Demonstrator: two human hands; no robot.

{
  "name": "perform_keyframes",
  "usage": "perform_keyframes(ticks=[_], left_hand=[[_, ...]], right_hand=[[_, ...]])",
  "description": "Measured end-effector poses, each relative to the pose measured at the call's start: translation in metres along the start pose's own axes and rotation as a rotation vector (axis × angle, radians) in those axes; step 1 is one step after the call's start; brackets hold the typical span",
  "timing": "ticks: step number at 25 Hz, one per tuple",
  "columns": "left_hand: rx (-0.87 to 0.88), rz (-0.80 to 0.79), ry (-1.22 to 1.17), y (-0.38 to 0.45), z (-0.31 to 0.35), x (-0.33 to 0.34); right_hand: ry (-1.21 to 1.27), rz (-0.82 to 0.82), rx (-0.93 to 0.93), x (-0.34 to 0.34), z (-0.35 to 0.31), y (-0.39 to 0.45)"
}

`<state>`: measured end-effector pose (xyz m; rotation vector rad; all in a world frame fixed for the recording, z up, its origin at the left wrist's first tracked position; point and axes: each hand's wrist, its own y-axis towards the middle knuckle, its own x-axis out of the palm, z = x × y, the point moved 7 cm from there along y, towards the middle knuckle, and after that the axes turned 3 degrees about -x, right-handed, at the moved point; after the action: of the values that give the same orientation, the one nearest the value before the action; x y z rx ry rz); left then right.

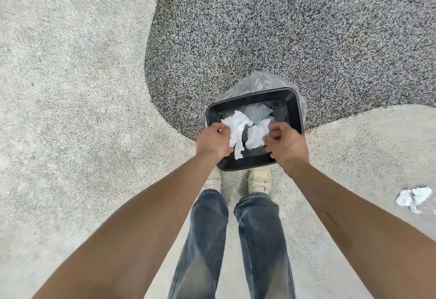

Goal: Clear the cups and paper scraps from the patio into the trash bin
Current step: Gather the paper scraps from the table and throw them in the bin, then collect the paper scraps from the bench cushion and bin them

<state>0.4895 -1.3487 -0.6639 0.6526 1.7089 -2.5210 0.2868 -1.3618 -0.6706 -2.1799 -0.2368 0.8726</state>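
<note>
Over patio bin (292, 100), both hands' grips pinch paper scraps (238, 131).

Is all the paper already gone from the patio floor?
No, crumpled white paper scraps lie on the light patio floor to the person's right, apart from the trash bin.

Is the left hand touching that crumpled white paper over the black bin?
Touching: the head view shows the left hand pinching the crumpled white paper.
</note>
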Motion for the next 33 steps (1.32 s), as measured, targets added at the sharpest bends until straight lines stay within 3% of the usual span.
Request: perform_keyframes(ticks=[4,8,16,19,24,27,33], left_hand=[[0.028,0.012,-0.040,-0.023,0.011,-0.020],[0.156,0.009,0.111,-0.064,0.030,-0.048],[0.503,0.056,0.228,-0.246,0.110,-0.168],[0.694,0.166,0.274,-0.331,0.152,-0.227],[0.911,0.499,0.504,-0.456,0.192,-0.307],[0.946,0.672,0.558,-0.515,0.190,-0.340],[0.919,0.994,0.427,-0.594,0.144,-0.369]], right_hand=[[-0.061,0.022,-0.055,-0.017,-0.020,-0.017],[-0.264,0.037,-0.179,-0.049,-0.061,-0.054],[-0.423,0.122,-0.402,-0.179,-0.214,-0.207],[-0.445,0.178,-0.571,-0.230,-0.285,-0.269],[-0.629,0.331,-0.836,-0.301,-0.387,-0.354],[-0.685,0.397,-0.988,-0.330,-0.421,-0.396],[-0.754,0.451,-1.250,-0.339,-0.451,-0.454]])
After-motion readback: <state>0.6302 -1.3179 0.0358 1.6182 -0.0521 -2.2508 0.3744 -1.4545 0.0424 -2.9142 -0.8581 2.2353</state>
